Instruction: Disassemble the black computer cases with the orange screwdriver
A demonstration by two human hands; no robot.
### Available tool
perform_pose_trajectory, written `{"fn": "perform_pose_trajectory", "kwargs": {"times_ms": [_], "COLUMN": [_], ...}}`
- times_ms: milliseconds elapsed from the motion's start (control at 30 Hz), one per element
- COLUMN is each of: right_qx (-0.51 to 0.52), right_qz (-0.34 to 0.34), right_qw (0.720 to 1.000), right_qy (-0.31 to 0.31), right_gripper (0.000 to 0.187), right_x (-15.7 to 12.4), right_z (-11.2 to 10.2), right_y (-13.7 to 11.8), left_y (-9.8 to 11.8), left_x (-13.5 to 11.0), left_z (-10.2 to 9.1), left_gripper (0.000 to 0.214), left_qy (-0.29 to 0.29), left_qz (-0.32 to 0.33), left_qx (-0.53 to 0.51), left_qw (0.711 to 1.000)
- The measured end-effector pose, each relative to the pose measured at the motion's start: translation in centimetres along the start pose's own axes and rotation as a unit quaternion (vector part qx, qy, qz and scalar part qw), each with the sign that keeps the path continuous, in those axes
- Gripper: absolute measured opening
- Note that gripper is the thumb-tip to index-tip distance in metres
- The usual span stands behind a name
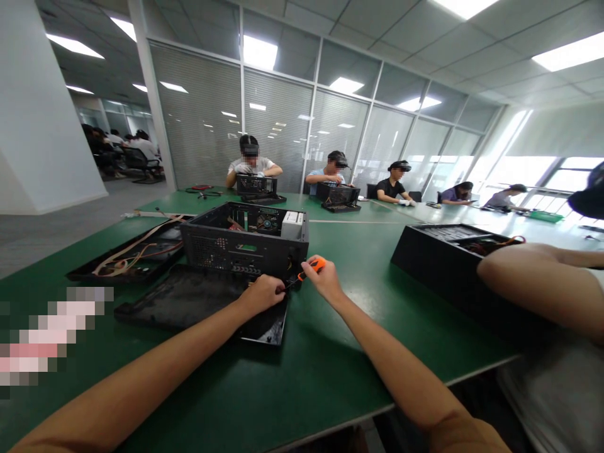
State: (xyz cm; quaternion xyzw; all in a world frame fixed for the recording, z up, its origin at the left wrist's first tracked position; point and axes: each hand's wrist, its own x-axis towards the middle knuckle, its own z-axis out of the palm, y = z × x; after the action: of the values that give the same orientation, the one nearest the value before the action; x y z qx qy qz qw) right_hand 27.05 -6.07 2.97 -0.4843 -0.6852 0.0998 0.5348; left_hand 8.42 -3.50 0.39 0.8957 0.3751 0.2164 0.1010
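Note:
A black computer case (236,251) lies open on the green table, with a silver-grey box (292,224) in its right corner and a fan inside. My right hand (325,281) is closed around the orange and black handle of a screwdriver (319,264). The thin shaft points down and left toward the case's near right corner. My left hand (264,294) is by the shaft's tip, its fingers pinched together; whatever is between them is hidden. Beneath my left hand lies a flat black panel (189,299), at the near side of the case.
Left of the case, another black panel (136,255) holds loose cables. A second black case (438,270) stands at the right, where a co-worker's arm (533,277) reaches in close. Across the green table (349,377), several people work, two at open cases (257,187).

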Motion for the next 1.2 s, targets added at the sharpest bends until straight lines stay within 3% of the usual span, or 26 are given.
{"fn": "perform_pose_trajectory", "kwargs": {"times_ms": [167, 333, 533, 767, 1200], "right_qx": [0.047, 0.150, 0.109, 0.044, 0.044], "right_qz": [-0.003, 0.024, -0.034, -0.027, -0.076], "right_qw": [0.999, 0.988, 0.992, 0.999, 0.996], "right_qy": [0.000, 0.004, -0.055, 0.009, 0.013], "right_gripper": [0.024, 0.044, 0.033, 0.057, 0.038], "right_x": [-0.2, -0.5, -0.9, -0.9, -0.7], "right_z": [0.9, 1.6, 1.2, 0.9, 0.0], "right_y": [0.8, 0.8, -0.4, 0.0, -0.7], "left_y": [0.3, 0.3, -0.3, 0.0, 0.2], "left_x": [0.1, 0.3, 0.5, 0.5, 0.4], "left_z": [0.2, 0.3, 0.9, 0.8, 0.6], "left_gripper": [0.017, 0.018, 0.017, 0.019, 0.016], "left_qy": [0.006, 0.003, 0.015, 0.012, 0.012], "left_qz": [-0.005, -0.002, 0.013, 0.004, 0.002], "left_qx": [0.013, 0.008, 0.013, 0.011, -0.001], "left_qw": [1.000, 1.000, 1.000, 1.000, 1.000]}}
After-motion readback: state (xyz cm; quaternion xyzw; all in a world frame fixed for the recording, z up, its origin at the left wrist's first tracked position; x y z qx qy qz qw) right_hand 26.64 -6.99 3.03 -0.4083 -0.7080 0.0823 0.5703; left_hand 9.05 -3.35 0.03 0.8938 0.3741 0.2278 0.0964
